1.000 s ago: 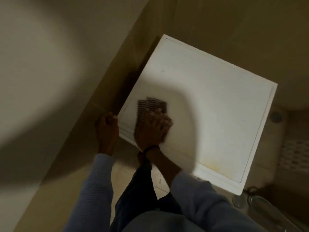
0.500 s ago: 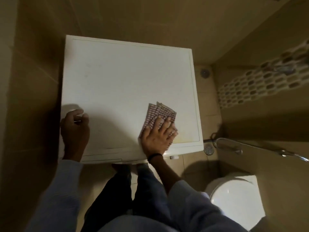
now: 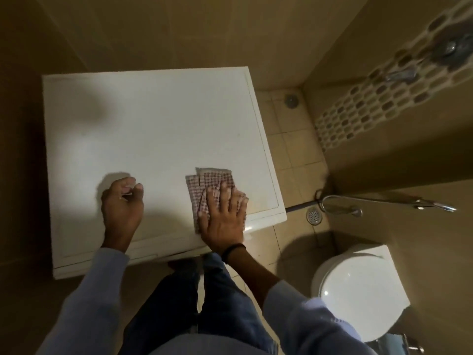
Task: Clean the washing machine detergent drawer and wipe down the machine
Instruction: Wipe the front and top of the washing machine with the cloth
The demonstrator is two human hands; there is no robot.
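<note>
The checked cloth (image 3: 210, 180) lies folded on the washing machine (image 3: 153, 129), toward the front right corner of its white top. It looks thin, soft and light, the kind of rag that bunches or skids if pushed by one edge, so a flat palm over its middle seems the sensible hold, and that is what it has. The right hand (image 3: 224, 216) presses on the near half, its grip spread apart with fingers straight and nothing pinched; the far half of the cloth shows beyond the fingertips.

The top itself looks smooth, hard and stiff, so the cloth should glide easily, and near that corner it could slide off the edge. The left hand (image 3: 121, 208) rests on the top well to the left, its grip curled together in a loose fist with nothing I can see in it, probably steadying the person.

A toilet (image 3: 358, 290) and a floor drain (image 3: 313, 215) sit to the right.
</note>
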